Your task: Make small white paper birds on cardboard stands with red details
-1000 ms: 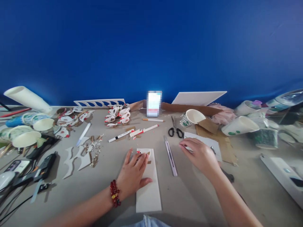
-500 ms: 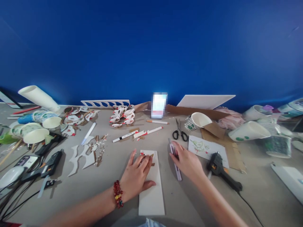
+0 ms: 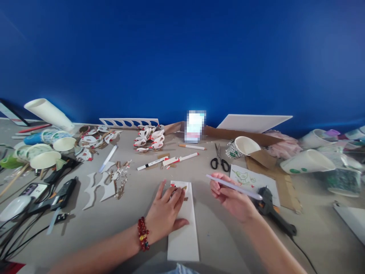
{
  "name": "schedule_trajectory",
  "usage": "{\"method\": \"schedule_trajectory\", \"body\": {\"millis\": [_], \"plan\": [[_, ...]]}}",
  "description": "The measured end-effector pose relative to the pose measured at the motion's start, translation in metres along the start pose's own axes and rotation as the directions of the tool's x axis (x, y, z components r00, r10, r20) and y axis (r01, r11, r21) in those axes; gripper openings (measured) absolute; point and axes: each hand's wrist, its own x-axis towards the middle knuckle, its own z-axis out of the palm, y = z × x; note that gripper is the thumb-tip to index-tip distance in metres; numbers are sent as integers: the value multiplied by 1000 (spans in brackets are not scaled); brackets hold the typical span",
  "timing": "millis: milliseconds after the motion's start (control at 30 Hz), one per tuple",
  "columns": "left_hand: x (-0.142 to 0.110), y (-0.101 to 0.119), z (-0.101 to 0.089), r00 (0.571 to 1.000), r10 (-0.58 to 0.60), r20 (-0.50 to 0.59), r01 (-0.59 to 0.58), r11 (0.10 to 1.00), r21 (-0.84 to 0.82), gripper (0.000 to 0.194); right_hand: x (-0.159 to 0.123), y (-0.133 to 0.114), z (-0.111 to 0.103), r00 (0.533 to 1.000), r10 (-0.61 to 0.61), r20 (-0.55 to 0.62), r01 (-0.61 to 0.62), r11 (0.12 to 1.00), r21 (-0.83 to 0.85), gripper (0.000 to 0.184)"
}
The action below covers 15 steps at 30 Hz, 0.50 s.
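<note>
My left hand lies flat with fingers spread on a white foam board strip, pinning a small red-and-brown cutout near its far end. A red bead bracelet circles that wrist. My right hand is closed around a slim silver-grey craft knife, lifted off the table and held almost level, its tip pointing left. Beside that hand lie a black glue gun and a drawing on white paper.
Black scissors, markers, a pile of white bird cutouts and paper cups crowd the table's back. Another glue gun, cables and cups sit left. A propped phone leans against the blue wall.
My right hand reached left from the paper, gripped the craft knife off the table and raised it. My left hand stayed on the foam strip. The view shifted slightly, revealing the glue gun.
</note>
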Motion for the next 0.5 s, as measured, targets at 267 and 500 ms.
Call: {"method": "schedule_trajectory", "body": {"millis": [267, 500], "plan": [[0, 1, 2, 1000, -17, 21, 18, 999, -29, 79, 32, -9, 43, 998, -56, -2, 55, 993, -103, 29], [1, 0, 1, 999, -26, 44, 27, 999, -20, 80, 57, -5, 53, 997, -73, 23, 76, 978, -196, 31]]}}
